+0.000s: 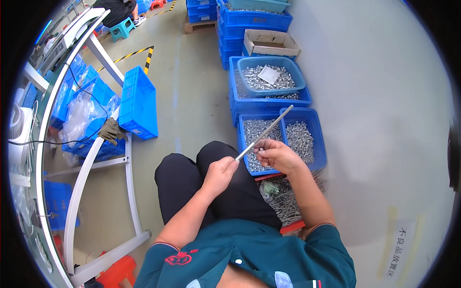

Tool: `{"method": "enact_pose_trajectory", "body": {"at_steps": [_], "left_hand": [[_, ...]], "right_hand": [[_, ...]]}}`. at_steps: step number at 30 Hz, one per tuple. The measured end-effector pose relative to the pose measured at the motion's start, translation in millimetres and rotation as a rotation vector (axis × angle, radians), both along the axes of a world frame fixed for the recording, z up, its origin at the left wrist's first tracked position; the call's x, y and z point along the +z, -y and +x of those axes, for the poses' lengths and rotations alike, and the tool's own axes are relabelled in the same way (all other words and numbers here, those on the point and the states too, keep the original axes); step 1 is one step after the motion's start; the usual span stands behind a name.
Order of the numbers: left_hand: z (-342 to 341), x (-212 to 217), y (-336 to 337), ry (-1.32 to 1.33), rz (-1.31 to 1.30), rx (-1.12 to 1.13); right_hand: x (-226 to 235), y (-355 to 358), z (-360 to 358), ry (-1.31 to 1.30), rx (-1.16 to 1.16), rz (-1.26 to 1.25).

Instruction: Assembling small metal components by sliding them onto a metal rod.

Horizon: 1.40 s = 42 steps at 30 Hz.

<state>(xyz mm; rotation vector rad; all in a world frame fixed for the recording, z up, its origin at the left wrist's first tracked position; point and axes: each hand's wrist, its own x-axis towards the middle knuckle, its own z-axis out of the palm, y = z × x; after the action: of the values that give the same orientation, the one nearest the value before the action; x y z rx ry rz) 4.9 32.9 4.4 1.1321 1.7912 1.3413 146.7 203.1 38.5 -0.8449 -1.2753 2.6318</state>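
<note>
A long, thin metal rod (273, 124) slants up and to the right in front of my lap. My left hand (221, 176) is closed round its lower end. Beside the rod's middle, my right hand (278, 156) has its fingers curled in a pinch; what lies between the fingertips is too small to tell. Just beyond and below my right hand is a blue divided bin (322, 144). Small silvery metal parts (298, 139) fill both its sides. Under my right forearm, many thin metal rods (288, 206) lie in a red container (293, 227), partly hidden by my arm.
Farther off along the wall stand a blue crate (234, 91) with a light-blue basket (301, 82) of metal parts, a cardboard box (271, 49) and stacked blue crates (221, 43). At left are a white-framed workbench (81, 201), an upright blue crate (139, 103) and a red stool (117, 271).
</note>
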Motion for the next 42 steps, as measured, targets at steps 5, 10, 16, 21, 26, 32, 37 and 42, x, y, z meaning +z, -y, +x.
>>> {"method": "enact_pose_trajectory", "body": {"at_steps": [5, 10, 16, 21, 26, 32, 37, 42], "left_hand": [[1.1, 0.7, 0.4, 0.036, 0.014, 0.004], [1.8, 2.1, 0.4, 0.018, -0.017, -0.014], [2.5, 2.7, 2.0, 0.000, -0.016, -0.022], [3.2, 1.2, 2.1, -0.013, -0.021, -0.036], [4.7, 9.0, 2.9, -0.036, -0.059, -0.054], [3.1, 5.6, 3.0, -0.037, -0.047, -0.060], [2.9, 4.2, 2.5, -0.069, -0.018, -0.068], [3.1, 1.1, 0.3, -0.002, -0.002, -0.052]], "right_hand": [[-18.4, -28.1, 17.3, -0.097, -0.306, -0.156], [-6.5, -51.8, 26.8, -0.157, -0.406, -0.096], [-1.7, -69.1, 41.5, -0.243, -0.411, -0.090], [-4.6, -75.0, 36.9, -0.364, -0.477, -0.284], [12.4, -69.8, 26.9, -0.354, -0.608, -0.245], [17.9, -72.6, 29.2, -0.345, -0.509, -0.084], [39.7, -77.8, 35.5, 0.064, -0.285, 0.570], [16.7, -38.3, 11.3, 0.055, -0.108, 0.381]]}}
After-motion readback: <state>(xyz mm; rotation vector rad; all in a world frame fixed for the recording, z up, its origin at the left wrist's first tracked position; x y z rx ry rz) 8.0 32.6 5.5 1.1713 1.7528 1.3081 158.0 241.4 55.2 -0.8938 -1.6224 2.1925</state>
